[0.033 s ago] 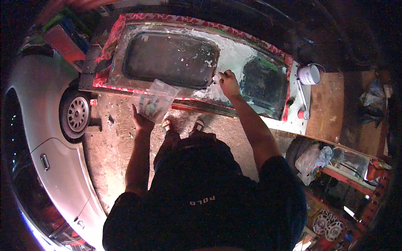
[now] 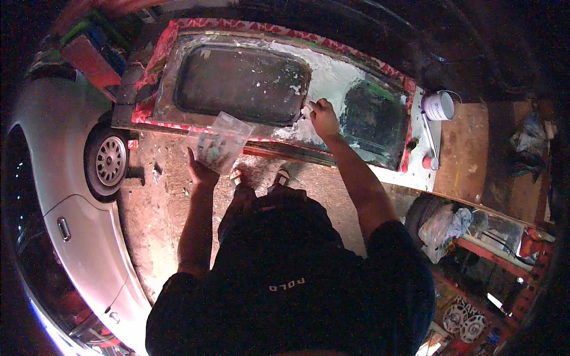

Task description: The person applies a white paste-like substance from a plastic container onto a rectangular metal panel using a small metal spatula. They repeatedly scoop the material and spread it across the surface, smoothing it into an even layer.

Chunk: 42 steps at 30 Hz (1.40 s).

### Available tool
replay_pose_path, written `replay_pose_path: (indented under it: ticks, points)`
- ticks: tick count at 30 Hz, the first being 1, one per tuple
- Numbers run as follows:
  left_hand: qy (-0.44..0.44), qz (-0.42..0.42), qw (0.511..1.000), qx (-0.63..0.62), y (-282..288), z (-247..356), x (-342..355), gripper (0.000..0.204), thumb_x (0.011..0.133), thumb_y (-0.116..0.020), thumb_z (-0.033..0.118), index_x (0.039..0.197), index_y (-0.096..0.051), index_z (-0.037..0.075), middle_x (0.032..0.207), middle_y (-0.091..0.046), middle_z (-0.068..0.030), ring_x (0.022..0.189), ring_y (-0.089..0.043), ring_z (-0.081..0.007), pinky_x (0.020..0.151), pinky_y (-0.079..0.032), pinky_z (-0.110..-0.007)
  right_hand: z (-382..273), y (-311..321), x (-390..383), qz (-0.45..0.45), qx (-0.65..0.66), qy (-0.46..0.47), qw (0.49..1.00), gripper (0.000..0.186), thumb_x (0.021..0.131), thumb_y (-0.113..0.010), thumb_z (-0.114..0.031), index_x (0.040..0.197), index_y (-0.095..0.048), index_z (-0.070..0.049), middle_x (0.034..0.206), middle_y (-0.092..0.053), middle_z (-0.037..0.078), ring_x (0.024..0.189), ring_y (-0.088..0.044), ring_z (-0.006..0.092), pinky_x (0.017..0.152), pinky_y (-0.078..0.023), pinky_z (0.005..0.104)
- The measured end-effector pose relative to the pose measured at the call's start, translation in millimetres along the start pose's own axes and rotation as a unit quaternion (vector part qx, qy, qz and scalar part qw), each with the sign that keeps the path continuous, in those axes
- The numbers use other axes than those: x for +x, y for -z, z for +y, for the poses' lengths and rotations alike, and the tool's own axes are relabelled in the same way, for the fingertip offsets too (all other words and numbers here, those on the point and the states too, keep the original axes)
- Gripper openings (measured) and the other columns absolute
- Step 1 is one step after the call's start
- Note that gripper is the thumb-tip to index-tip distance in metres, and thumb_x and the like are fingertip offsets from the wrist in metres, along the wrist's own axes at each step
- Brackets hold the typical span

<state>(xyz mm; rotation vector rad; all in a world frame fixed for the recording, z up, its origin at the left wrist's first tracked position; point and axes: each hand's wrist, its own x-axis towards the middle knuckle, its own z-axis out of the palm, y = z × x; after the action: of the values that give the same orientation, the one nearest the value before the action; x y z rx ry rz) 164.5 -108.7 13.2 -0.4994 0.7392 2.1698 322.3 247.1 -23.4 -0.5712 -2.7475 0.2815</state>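
Note:
A clear flat sheet (image 2: 228, 137) with grey smears rests in my left hand (image 2: 202, 169), whose fingers wrap round its left side, below the front edge of a worn panel (image 2: 169, 101). That panel lies on red patterned material and has two dark recessed areas and a broad band of white paste (image 2: 335, 74) between them. My right hand (image 2: 325, 118) is closed in a pinch at the paste beside the larger recess, on a small pale thing at its fingertips that I cannot make out.
A silver car (image 2: 83, 237) stands at left. A red board (image 2: 89, 65) leans behind it. Right of the panel are a white bucket (image 2: 437, 107), a small red can (image 2: 430, 162) and a wooden board (image 2: 460, 148). Cluttered shelving (image 2: 487, 249) with bags stands at lower right.

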Motion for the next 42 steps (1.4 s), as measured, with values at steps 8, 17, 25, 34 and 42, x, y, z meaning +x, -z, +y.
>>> replay_pose_path:
  ticks: [8,17,25,34,42]
  points:
    - [0.015,-0.002,1.000,-0.025,-5.0,-20.9,-3.9,0.066,0.091,-0.037,0.060,0.143,-0.035,0.019,0.146,-0.034,-0.0122,0.132,-0.035,-0.0376,0.104,-0.030,-0.061,-0.3,-38.5,-10.3,-0.080,-0.157,0.015,0.984,0.033,0.077,-0.057,-0.009,0.109,-0.059,0.001,0.099,-0.055,0.013,0.099,-0.052,0.0293,0.084,-0.047,0.0381]
    - [0.004,0.018,0.999,-0.032,-10.9,-29.9,-2.2,0.067,0.091,-0.037,0.060,0.143,-0.034,0.018,0.146,-0.035,-0.0137,0.132,-0.035,-0.0382,0.105,-0.028,-0.061,-17.4,-27.4,-1.2,-0.167,-0.204,0.008,0.965,0.026,0.078,-0.054,-0.007,0.099,-0.060,0.008,0.095,-0.057,0.018,0.088,-0.058,0.0289,0.071,-0.054,0.0350]
    - [-0.027,-0.049,0.997,-0.047,7.7,-31.5,8.0,0.064,0.091,-0.040,0.059,0.136,-0.042,0.013,0.133,-0.048,-0.0130,0.123,-0.044,-0.0377,0.101,-0.034,-0.058,3.5,3.9,-8.0,-0.145,-0.049,-0.047,0.987,0.024,0.076,-0.056,-0.004,0.098,-0.067,-0.002,0.095,-0.058,0.019,0.087,-0.058,0.0336,0.077,-0.052,0.0405]
    - [-0.007,-0.031,0.999,-0.030,1.9,-28.6,5.0,0.066,0.091,-0.038,0.060,0.137,-0.040,0.012,0.137,-0.044,-0.0124,0.125,-0.042,-0.0377,0.102,-0.031,-0.061,5.1,12.5,0.4,0.014,0.035,-0.008,0.999,0.035,0.077,-0.061,-0.010,0.112,-0.063,-0.007,0.106,-0.057,0.013,0.099,-0.053,0.0311,0.087,-0.047,0.0402]
    - [-0.005,-0.020,0.999,-0.024,4.4,-25.1,-3.8,0.066,0.092,-0.034,0.060,0.143,-0.033,0.019,0.147,-0.033,-0.0134,0.133,-0.034,-0.0388,0.104,-0.027,-0.064,16.6,-10.4,15.5,-0.078,-0.015,0.157,0.984,0.035,0.076,-0.058,-0.008,0.110,-0.062,-0.006,0.110,-0.060,0.008,0.102,-0.053,0.0276,0.093,-0.045,0.0370]
